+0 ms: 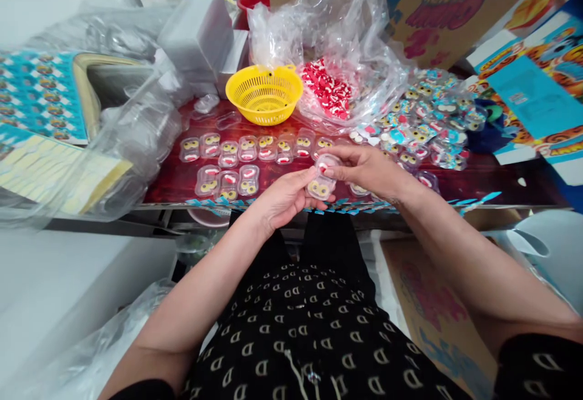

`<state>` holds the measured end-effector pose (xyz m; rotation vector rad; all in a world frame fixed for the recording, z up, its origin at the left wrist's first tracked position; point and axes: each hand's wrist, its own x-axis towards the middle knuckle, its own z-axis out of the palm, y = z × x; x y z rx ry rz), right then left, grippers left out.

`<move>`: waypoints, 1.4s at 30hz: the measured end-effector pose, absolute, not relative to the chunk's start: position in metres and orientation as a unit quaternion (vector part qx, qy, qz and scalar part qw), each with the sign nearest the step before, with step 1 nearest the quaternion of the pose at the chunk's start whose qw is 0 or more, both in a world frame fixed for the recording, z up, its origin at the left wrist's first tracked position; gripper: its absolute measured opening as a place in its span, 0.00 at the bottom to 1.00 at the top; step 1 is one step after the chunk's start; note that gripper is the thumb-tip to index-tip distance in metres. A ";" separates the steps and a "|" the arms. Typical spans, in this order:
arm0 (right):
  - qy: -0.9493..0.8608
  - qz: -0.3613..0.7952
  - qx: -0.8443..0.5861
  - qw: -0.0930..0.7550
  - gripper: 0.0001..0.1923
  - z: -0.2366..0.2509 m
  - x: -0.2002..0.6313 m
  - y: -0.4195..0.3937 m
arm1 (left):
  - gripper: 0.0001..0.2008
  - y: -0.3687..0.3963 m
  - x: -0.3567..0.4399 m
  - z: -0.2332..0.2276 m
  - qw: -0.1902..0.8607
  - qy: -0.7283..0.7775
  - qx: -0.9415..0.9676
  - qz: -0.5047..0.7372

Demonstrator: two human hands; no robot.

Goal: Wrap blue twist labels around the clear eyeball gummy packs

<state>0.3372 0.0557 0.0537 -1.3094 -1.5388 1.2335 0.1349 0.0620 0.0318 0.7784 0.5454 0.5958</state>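
At the near edge of the dark red surface (478,175), above the person's lap, both hands are meeting on one small clear plastic blister case (321,180) with yellow eye-shaped candies and a red piece inside; the left hand (285,196) is cupping the case from below and the left side, its fingers curled around it and its thumb lying along the top edge; the right hand (364,166) is coming in from the right, its fingers pinching the upper end of the case, closed onto the plastic; the case is being held just above the surface edge, not resting on it. Behind the hands, rows of filled clear cases (248,148) are lying side by side on the surface, each showing yellow eyes and a red mouth; further back a round yellow plastic basket (265,93) is standing upright; just to its right an open clear plastic bag of red-and-white candies (328,87) is slumping; to the right of that, a heap of small colourfully printed packets (428,118) is spreading over the surface; at the left, sheets of blue printed cards (39,96) are lying beside crumpled clear plastic wrapping (136,127).
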 end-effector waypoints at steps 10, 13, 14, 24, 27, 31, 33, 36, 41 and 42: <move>-0.535 0.498 -0.529 0.431 0.24 0.038 0.320 0.035 | 0.14 0.042 0.128 0.026 0.803 0.321 0.390 0.316; -0.458 0.580 -0.512 0.439 0.25 0.041 0.318 0.031 | 0.12 0.039 0.127 0.026 0.782 0.344 0.398 0.333; -0.441 0.599 -0.508 0.434 0.24 0.042 0.318 0.030 | 0.12 0.038 0.127 0.026 0.774 0.349 0.402 0.344; -0.502 0.532 -0.523 0.437 0.14 0.042 0.306 0.023 | 0.10 0.033 0.122 0.033 0.747 0.370 0.428 0.349; -0.620 0.415 -0.529 0.404 0.15 0.036 0.314 0.023 | 0.11 0.037 0.113 0.033 0.718 0.389 0.431 0.384; -0.797 0.135 -0.513 0.288 0.15 0.025 0.322 0.016 | 0.14 0.043 0.097 0.035 0.688 0.408 0.413 0.435; -0.845 0.050 -0.488 0.214 0.13 0.017 0.319 0.012 | 0.15 0.044 0.093 0.036 0.686 0.415 0.406 0.439; -0.869 -0.023 -0.466 0.163 0.08 0.005 0.312 0.011 | 0.15 0.042 0.092 0.037 0.691 0.428 0.389 0.433; -0.875 -0.009 -0.436 0.212 0.15 -0.004 0.303 0.005 | 0.11 0.042 0.088 0.036 0.690 0.449 0.349 0.449; -0.875 0.022 -0.427 0.226 0.15 -0.001 0.302 0.000 | 0.10 0.043 0.086 0.036 0.687 0.452 0.341 0.456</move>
